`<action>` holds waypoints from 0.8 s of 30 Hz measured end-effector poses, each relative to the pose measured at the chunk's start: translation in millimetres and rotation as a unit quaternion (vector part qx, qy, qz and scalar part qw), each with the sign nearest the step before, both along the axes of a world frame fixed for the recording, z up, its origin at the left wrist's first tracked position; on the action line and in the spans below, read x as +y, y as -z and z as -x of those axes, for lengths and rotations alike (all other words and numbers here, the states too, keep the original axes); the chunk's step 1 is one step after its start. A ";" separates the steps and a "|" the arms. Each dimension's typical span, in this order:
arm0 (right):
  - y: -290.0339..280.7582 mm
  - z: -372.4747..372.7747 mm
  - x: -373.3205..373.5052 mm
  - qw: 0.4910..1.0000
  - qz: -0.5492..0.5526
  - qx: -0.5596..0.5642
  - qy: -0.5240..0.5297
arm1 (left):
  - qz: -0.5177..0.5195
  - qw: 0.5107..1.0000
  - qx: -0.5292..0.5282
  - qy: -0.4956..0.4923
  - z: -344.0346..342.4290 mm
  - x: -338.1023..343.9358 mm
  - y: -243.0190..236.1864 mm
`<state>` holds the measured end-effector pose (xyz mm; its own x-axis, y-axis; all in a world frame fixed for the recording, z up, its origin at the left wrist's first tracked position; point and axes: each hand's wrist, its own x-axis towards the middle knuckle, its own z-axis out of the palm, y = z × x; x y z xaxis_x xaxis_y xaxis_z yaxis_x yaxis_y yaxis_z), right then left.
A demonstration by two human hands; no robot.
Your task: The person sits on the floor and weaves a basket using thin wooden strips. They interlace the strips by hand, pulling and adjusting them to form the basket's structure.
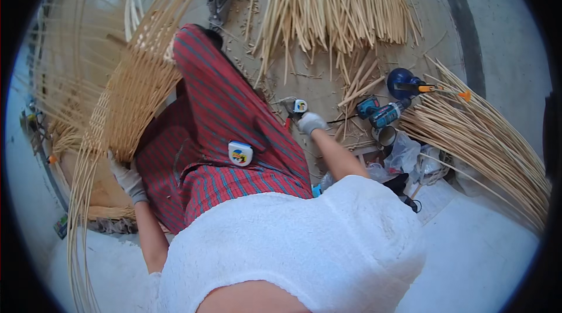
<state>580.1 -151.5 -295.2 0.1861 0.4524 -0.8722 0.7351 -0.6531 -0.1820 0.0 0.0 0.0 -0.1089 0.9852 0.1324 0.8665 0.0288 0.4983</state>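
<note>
Fingers, left hand [130,186]: gloved, at the lower edge of a woven cane piece [132,99], tips partly hidden; cannot tell whether gripping or only bracing.
Fingers, right hand [312,123]: gloved, bent close beside a small white case [300,105] and a red-handled tool [287,123]; cannot tell whether closed on either.
Weave: at the left of the lap, long loose strands arching up and trailing down; probably leaned outward to give the strands room.
Striped red cloth [219,108]: draped over lap and knee, likely as a guard against scraps and rough ends.
Lap case [240,154]: white, resting on the cloth, perhaps for quick reach.
Drill [386,115]: at the right, near a blue round object [400,82] and loose offcuts [357,86]; seemingly parked on the right hand's side for convenience.
Front cane bundle [339,6]: strands roughly aligned, presumably for easy picking.
Side cane bundle [483,140]: beyond crumpled plastic bags [403,152], fanned slightly.
</note>
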 end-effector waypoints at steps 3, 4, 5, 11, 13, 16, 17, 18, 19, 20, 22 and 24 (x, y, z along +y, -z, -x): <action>-9.5 27.0 -44.8 0.981 -0.050 -0.065 0.178 | 0.004 0.998 -0.066 -0.015 4.0 -11.5 -3.1; -9.2 35.8 -41.6 0.957 -0.075 -0.082 0.269 | -0.002 0.997 -0.081 -0.013 5.8 -2.8 -9.6; -6.7 35.5 -35.0 0.930 -0.089 -0.096 0.343 | -0.006 0.995 -0.096 -0.012 7.1 5.5 -14.5; 11.8 -16.2 -92.2 0.915 -0.133 -0.136 0.355 | -0.017 0.999 -0.032 -0.005 5.9 0.5 -2.6; 6.3 -12.9 -86.8 0.940 -0.171 -0.091 0.282 | -0.022 1.000 0.013 -0.012 2.6 0.0 -4.5; 0.8 13.4 -46.9 0.937 -0.283 0.019 0.205 | -0.021 0.997 0.071 -0.032 0.4 -3.6 -3.3; -1.1 23.9 -25.7 0.950 -0.258 0.051 0.165 | -0.019 0.995 0.088 -0.041 1.7 -7.0 -3.2; -1.4 36.0 -4.4 0.960 -0.235 0.082 0.126 | -0.011 0.997 0.073 -0.039 -2.1 -5.9 -4.5; -1.1 50.4 15.2 0.970 -0.213 0.076 0.085 | -0.006 0.998 0.058 -0.038 -6.0 -4.2 -6.3; -1.9 65.5 33.6 0.978 -0.192 0.069 0.043 | -0.001 0.998 0.043 -0.038 -7.4 -2.4 -9.8; -2.1 89.7 78.1 0.987 -0.146 0.059 -0.015 | -0.014 0.999 -0.012 -0.033 11.4 4.1 -8.6; -2.2 102.1 107.7 0.995 -0.076 0.046 -0.038 | -0.018 0.997 -0.061 -0.035 15.1 -4.2 4.9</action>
